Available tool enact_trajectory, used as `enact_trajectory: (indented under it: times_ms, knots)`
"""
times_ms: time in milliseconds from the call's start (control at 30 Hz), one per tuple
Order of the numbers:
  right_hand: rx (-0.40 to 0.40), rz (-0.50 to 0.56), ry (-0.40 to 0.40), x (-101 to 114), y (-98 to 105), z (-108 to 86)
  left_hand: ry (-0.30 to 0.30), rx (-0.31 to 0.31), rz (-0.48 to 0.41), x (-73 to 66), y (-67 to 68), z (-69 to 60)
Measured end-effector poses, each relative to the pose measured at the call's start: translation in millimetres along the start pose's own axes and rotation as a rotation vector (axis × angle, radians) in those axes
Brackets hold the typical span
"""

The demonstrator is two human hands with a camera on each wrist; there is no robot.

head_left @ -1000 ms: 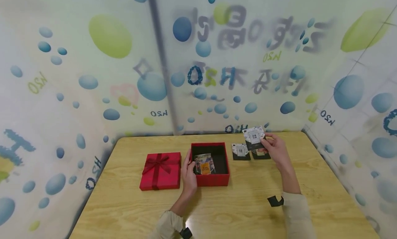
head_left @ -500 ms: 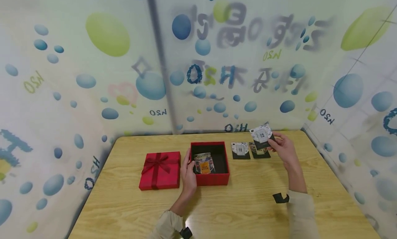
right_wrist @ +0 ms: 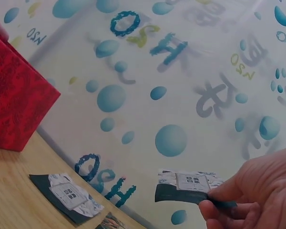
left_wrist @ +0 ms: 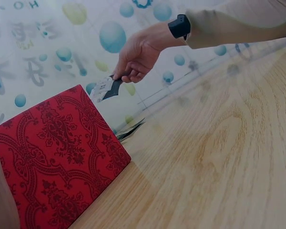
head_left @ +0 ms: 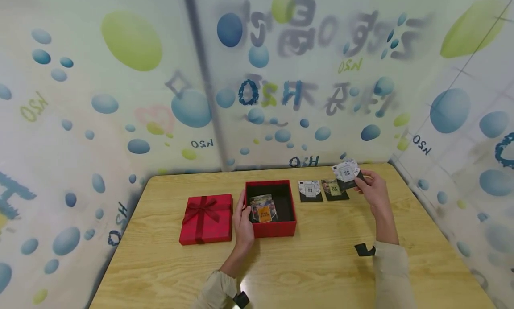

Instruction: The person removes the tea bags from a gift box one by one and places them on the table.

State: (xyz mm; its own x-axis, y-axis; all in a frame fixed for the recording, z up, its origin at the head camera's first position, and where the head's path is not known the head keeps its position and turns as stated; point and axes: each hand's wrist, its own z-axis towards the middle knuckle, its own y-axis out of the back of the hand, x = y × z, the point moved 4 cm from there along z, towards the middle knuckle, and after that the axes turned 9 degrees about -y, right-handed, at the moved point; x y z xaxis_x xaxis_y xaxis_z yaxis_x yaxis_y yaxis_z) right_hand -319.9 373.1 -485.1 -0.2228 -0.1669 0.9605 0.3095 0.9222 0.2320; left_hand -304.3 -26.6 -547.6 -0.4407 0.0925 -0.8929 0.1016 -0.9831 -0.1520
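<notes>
1. Now we're on the right hand (head_left: 372, 188), up over the far right part of the wooden table (head_left: 305, 269), thumb and fingers pinching the held packet (head_left: 347, 173) at its right-hand edge.
2. That packet, white above and dark below with a pale label, hangs in the air, and our left wrist view shows it apart from the tabletop; its printed face is turned up to the head camera.
3. Down on the wood, just left of it, we spot the green-label packet (head_left: 334, 189), a corner hidden from the head camera by the held one; next along, nearer the box, lies the white-label packet (head_left: 310, 191), much like the one in the fingers.
4. Over to the left hand (head_left: 243, 226): it grips the left wall of the red box (head_left: 275, 230), thumb at the rim, fingers stretched along the outside.
5. Inside that open box we see the orange-label packet (head_left: 264, 214), overlapping more at the left of the black interior; how many, we can't tell.
6. Further left, just beside the left hand, sits the red lid (head_left: 206, 233), topped by a dark ribbon bow (head_left: 204, 210).
7. Behind it all we've got the wall (head_left: 237, 166), covered in blue and green bubbles and lettering.
</notes>
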Motion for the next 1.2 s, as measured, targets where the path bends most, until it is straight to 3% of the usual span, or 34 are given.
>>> enact_trajectory:
  times_ms: [533,933,1200]
  knots:
    - [-0.161,-0.205,-0.027,-20,13,4.2,0.023,-0.007,-0.022,1.4,1.3,-1.0]
    - [-0.292,-0.335,-0.082,-73,15,15.9,0.043,0.001,-0.007,1.7,1.7,-1.4]
    - [-0.424,-0.346,-0.073,-88,17,24.7,0.014,0.006,0.014,-0.8,1.0,-1.9]
